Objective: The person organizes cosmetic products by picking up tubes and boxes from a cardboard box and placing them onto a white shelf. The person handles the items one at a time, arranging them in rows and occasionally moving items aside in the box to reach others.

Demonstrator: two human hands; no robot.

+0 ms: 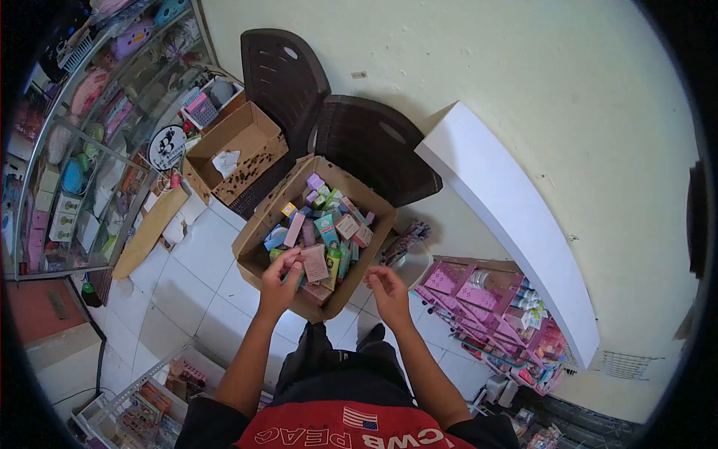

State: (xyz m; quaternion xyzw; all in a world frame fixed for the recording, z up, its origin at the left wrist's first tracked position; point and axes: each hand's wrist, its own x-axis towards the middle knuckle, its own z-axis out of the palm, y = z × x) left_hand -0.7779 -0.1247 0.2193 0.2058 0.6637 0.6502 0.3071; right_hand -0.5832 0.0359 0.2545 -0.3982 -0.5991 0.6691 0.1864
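A cardboard box (250, 243) full of small colourful cartons and tubes rests in front of me, beside dark brown chairs. Near its front left corner, my left hand (282, 278) has its thumb and fingers at the edge of a small pinkish carton (314, 263), holding it above the other items. My right hand (387, 292) is at the box's right edge, its fingers curled together; whether anything small is between them is hidden. A green and white tube (327, 229) lies among the cartons.
A second cardboard box (243, 135) with white paper inside stands behind on the left. Glass display shelves (90, 165) line the left. A white curved shelf (516, 217) juts from the right wall above a pink rack (479, 299). A whitish bin (413, 266) stands right of the box.
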